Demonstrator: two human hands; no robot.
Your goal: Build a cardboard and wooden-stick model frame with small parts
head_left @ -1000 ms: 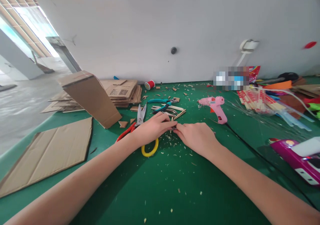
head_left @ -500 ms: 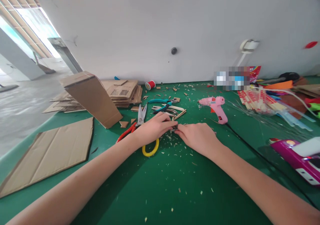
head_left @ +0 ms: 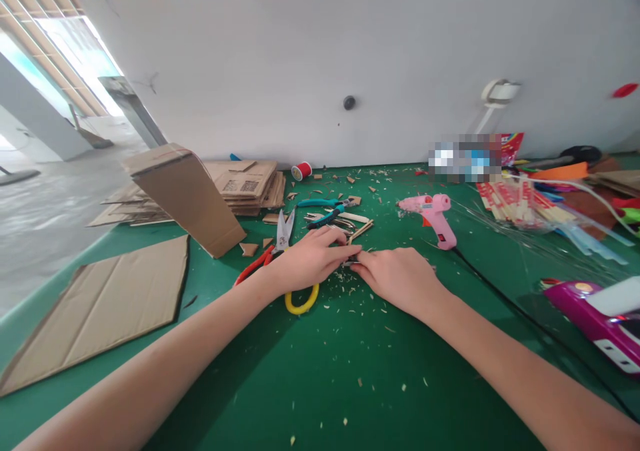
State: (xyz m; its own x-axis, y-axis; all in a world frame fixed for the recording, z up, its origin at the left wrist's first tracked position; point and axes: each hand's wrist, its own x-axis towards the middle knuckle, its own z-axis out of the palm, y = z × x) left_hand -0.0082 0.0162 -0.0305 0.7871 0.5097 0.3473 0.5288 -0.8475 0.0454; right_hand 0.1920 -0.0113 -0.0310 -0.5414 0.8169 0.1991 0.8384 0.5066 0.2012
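Right hand (head_left: 397,276) pinching one tiny dark piece (head_left: 353,259), mid-frame, mostly hidden
Left hand (head_left: 314,257) right beside it, can't tell its grip. One pink glue gun (head_left: 436,214) centre-right; decent room bottom-centre on the green worktop (head_left: 280,371), left edge slanting past one flat cardboard sheet (head_left: 110,304).

Between the fingertips of your left hand (head_left: 320,256) and right hand (head_left: 395,276) sits a small, dark, narrow piece with a metallic look (head_left: 354,259), mostly covered by your fingers, so its full shape cannot be told. A slim, pale wooden stick (head_left: 353,237) slants away from you at your left fingers, its near end hidden.
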